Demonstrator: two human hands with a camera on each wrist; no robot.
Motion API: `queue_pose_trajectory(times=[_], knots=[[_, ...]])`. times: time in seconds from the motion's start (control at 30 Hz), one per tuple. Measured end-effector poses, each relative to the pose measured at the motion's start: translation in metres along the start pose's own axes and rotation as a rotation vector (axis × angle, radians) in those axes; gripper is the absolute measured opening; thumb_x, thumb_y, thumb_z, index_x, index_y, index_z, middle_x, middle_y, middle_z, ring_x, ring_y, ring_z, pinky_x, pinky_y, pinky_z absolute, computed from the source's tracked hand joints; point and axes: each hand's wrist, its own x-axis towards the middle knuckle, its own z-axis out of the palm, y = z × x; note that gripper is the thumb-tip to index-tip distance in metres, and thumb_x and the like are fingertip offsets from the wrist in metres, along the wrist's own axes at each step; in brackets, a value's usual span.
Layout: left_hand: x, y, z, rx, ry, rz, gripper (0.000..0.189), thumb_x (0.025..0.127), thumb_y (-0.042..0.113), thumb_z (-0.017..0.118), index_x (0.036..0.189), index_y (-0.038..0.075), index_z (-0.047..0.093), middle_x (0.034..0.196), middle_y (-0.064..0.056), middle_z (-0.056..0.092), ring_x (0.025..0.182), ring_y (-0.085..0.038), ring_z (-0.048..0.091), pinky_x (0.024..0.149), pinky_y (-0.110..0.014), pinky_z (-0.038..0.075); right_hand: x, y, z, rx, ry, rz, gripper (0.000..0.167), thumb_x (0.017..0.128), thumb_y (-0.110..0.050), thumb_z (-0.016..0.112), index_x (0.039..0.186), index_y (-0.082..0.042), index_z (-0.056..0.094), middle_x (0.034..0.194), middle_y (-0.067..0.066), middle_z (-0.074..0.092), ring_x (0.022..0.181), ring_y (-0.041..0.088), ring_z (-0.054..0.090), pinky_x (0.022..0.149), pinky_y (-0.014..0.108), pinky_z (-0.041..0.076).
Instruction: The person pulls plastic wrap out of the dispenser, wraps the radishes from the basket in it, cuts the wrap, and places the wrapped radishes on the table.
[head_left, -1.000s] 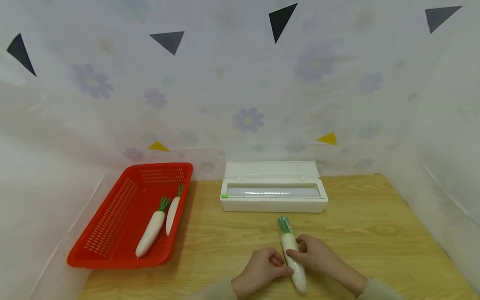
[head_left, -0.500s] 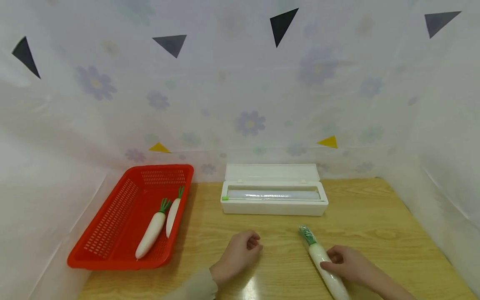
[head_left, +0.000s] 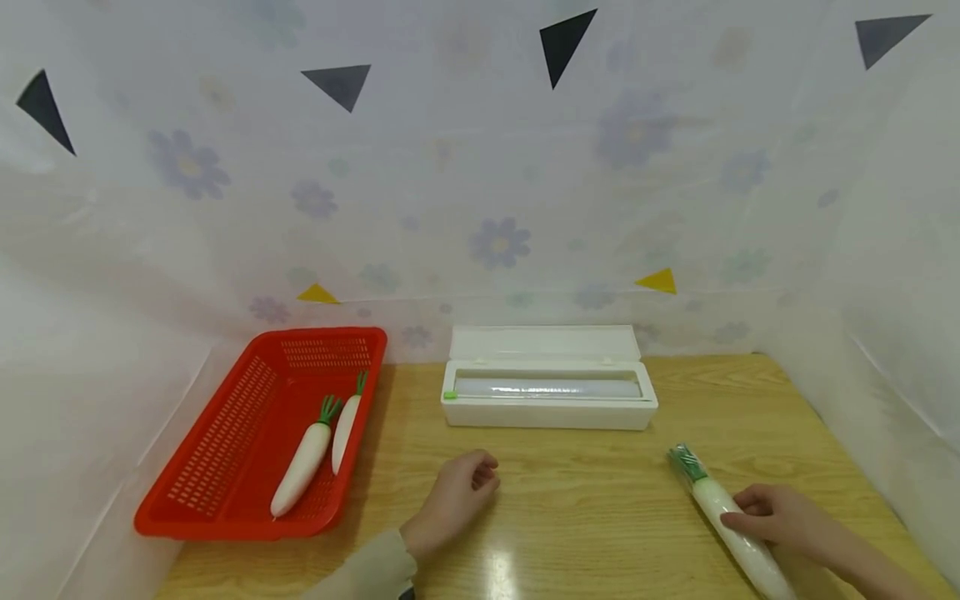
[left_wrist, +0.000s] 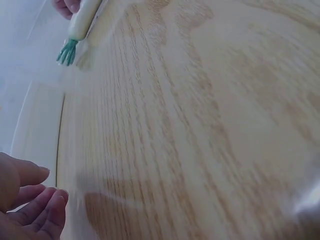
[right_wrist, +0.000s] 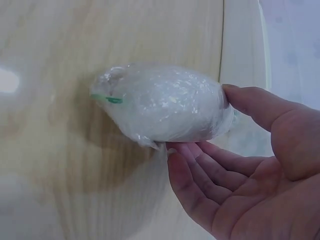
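Note:
A white radish (head_left: 738, 533) with green leaf stubs, wrapped in clear film, is in my right hand (head_left: 795, 523) at the right of the table. Thumb and fingers pinch it from either side; in the right wrist view the film on the wrapped radish (right_wrist: 165, 102) looks wrinkled and shiny. My left hand (head_left: 456, 498) hovers near the table's middle, fingers loosely curled around nothing. The left wrist view has that same left hand (left_wrist: 32, 200) at the lower left, with the radish (left_wrist: 84, 20) far off at the top.
A red basket (head_left: 180, 467) on the left holds two unwrapped radishes, one radish (head_left: 302, 468) lying beside another radish (head_left: 345, 433). Behind the hands stands a white cling film box (head_left: 547, 415), lid up, with a film roll (head_left: 547, 388) inside. Patterned sheeting (head_left: 420, 208) encloses the table.
The right hand has carried the wrapped radish from the centre to the right. My left hand has let go of the radish and drawn away to the left.

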Motion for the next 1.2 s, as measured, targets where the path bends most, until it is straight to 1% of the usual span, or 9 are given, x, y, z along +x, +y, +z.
queue_pose_trajectory(times=[0.17,0.37,0.53,0.6,0.63,0.77,0.83,1.07,1.2], knots=[[-0.001,-0.003,-0.002,0.033,-0.003,0.000,0.013,0.094,0.004,0.074,0.106,0.001,0.070,0.094,-0.001,0.071,0.084,-0.009,0.065,0.075,-0.026,0.055,0.011,0.010,-0.025,-0.078,0.063,0.031,0.059,0.103,-0.033,0.065,0.121,0.023,0.057,0.108,0.022,0.072,0.095,0.030,0.071,0.071,0.034,0.060],[-0.001,-0.003,-0.001,0.023,-0.004,0.025,0.014,0.094,0.005,0.074,0.106,0.000,0.070,0.093,-0.002,0.071,0.083,-0.009,0.065,0.074,-0.026,0.056,0.034,0.022,-0.055,-0.255,0.144,0.041,0.069,0.103,-0.040,0.065,0.120,0.026,0.055,0.110,0.034,0.068,0.098,0.042,0.069,0.075,0.042,0.060],[-0.003,-0.004,-0.001,0.030,-0.007,0.023,0.013,0.095,0.007,0.074,0.105,0.000,0.070,0.092,0.000,0.071,0.082,-0.007,0.064,0.074,-0.026,0.056,0.053,0.020,-0.075,-0.275,0.170,0.060,0.077,0.102,-0.043,0.064,0.121,0.029,0.050,0.113,0.042,0.063,0.087,0.034,0.070,0.072,0.044,0.059],[-0.003,-0.005,-0.001,0.032,-0.014,0.014,0.014,0.095,0.008,0.073,0.106,0.000,0.070,0.092,0.000,0.071,0.082,-0.006,0.064,0.074,-0.025,0.056,0.060,0.018,-0.081,-0.293,0.188,0.052,0.076,0.103,-0.042,0.063,0.121,0.030,0.050,0.114,0.043,0.062,0.086,0.035,0.070,0.072,0.045,0.059],[-0.004,-0.005,-0.001,0.030,-0.016,0.011,0.014,0.095,0.008,0.073,0.106,0.000,0.070,0.092,0.000,0.071,0.082,-0.006,0.064,0.074,-0.026,0.056,0.063,0.018,-0.085,-0.307,0.202,0.045,0.075,0.103,-0.042,0.062,0.121,0.030,0.050,0.114,0.044,0.061,0.087,0.038,0.070,0.073,0.048,0.059],[-0.004,-0.005,-0.001,0.022,-0.025,-0.012,0.014,0.096,0.010,0.073,0.107,0.002,0.070,0.093,0.002,0.070,0.083,-0.005,0.063,0.075,-0.025,0.055,0.075,0.017,-0.095,-0.364,0.259,0.023,0.075,0.105,-0.043,0.058,0.123,0.029,0.050,0.119,0.046,0.058,0.101,0.056,0.062,0.079,0.057,0.056],[-0.004,-0.005,0.000,0.022,-0.024,-0.013,0.013,0.096,0.010,0.074,0.106,0.002,0.071,0.092,0.003,0.070,0.082,-0.004,0.063,0.075,-0.025,0.055,0.080,0.019,-0.098,-0.369,0.281,0.024,0.076,0.106,-0.044,0.057,0.124,0.029,0.050,0.121,0.047,0.056,0.104,0.061,0.059,0.079,0.059,0.055],[-0.003,-0.008,0.001,0.033,-0.019,-0.012,0.011,0.095,0.011,0.074,0.103,0.004,0.072,0.089,0.004,0.070,0.080,-0.002,0.062,0.073,-0.024,0.055,0.092,0.032,-0.103,-0.336,0.350,0.007,0.067,0.106,-0.038,0.058,0.116,0.029,0.054,0.110,0.046,0.060,0.090,0.054,0.064,0.069,0.055,0.055],[-0.003,-0.010,0.000,0.040,-0.008,-0.014,0.010,0.095,0.011,0.074,0.103,0.004,0.072,0.088,0.005,0.070,0.079,-0.002,0.061,0.073,-0.024,0.054,0.098,0.033,-0.102,-0.339,0.363,0.022,0.077,0.107,-0.044,0.054,0.123,0.030,0.049,0.121,0.050,0.054,0.098,0.061,0.060,0.072,0.058,0.055]])
